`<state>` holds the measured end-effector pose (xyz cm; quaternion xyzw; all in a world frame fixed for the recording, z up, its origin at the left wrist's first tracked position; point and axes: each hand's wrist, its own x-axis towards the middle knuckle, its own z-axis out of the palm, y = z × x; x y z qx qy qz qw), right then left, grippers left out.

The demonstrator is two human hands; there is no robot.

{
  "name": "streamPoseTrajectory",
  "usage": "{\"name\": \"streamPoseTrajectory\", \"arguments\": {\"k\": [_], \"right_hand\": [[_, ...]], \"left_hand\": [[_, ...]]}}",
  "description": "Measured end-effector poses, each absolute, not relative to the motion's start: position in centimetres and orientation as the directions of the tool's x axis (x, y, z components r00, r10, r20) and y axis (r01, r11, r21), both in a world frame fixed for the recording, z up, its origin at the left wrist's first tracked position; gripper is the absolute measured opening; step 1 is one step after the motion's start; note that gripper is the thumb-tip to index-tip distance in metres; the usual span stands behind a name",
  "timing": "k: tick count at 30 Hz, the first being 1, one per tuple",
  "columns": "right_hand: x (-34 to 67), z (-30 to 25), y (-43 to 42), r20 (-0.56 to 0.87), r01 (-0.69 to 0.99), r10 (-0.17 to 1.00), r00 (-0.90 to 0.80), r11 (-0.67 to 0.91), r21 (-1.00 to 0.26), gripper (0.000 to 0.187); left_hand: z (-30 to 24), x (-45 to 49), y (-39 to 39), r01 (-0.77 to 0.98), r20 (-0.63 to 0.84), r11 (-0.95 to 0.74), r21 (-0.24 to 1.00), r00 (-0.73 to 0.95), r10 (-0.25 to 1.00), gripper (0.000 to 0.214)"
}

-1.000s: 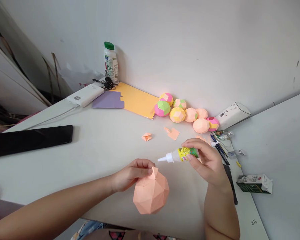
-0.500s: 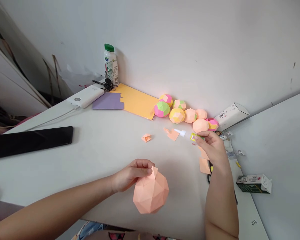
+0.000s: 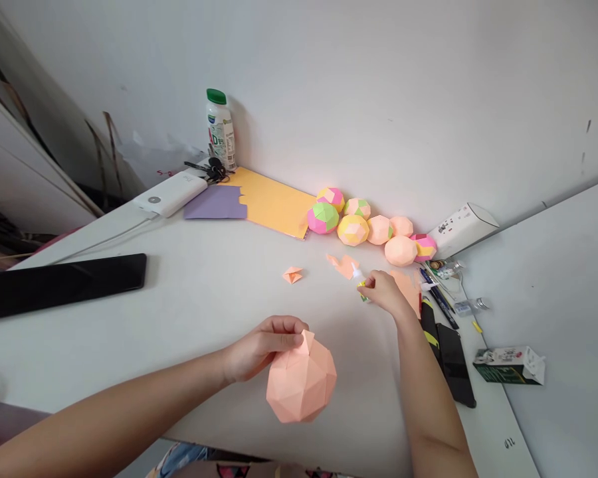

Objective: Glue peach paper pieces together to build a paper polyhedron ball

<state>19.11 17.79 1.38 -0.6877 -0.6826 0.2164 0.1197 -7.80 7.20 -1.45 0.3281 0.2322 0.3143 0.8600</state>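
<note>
Between the thumb and fingers of my left hand (image 3: 269, 348) is the top edge of a peach paper ball (image 3: 303, 385), faceted with triangles, a small flap sticking up beside my thumb. My right hand (image 3: 385, 292) pinches a small glue bottle (image 3: 363, 289) with a white nozzle tilted up and a yellow-green label. Just behind the nozzle lie peach paper scraps (image 3: 346, 267). A small folded peach paper piece (image 3: 293, 274) rests on the table beyond the ball.
Several finished paper balls (image 3: 353, 230) line the wall beside a yellow sheet (image 3: 279, 202) and a purple sheet (image 3: 214, 202). A black phone (image 3: 62, 285) and white power bank (image 3: 172, 192) lie left. Pens (image 3: 438, 299), another phone (image 3: 456, 365) and a carton (image 3: 509, 366) are right.
My right hand has moved left and down toward the ball, bringing the glue bottle with it, now more upright. My left hand and the paper ball have hardly moved.
</note>
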Motion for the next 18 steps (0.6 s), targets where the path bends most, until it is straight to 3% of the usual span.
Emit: {"name": "streamPoseTrajectory", "arguments": {"k": [5,11,14,18], "right_hand": [[18.8,2.0,17.3,-0.177,0.925,0.981,-0.082,0.009,-0.380,0.016],[16.5,4.4,14.9,-0.084,0.919,0.980,-0.183,0.140,-0.369,0.011],[15.2,5.2,13.2,-0.154,0.757,0.861,-0.485,0.326,-0.566,0.018],[13.7,5.1,11.9,-0.348,0.568,0.586,-0.732,0.243,-0.786,0.021]], "left_hand": [[-1.7,-7.9,7.2,-0.379,-0.196,0.596,0.708,0.705,0.681,0.020],[-2.3,-8.0,7.2,-0.386,-0.149,0.575,0.721,0.725,0.673,0.014],[-2.2,-8.1,7.2,-0.364,-0.097,0.506,0.782,0.730,0.676,0.016],[-1.5,-8.3,7.4,-0.300,0.029,0.248,0.921,0.688,0.725,0.020]]}}
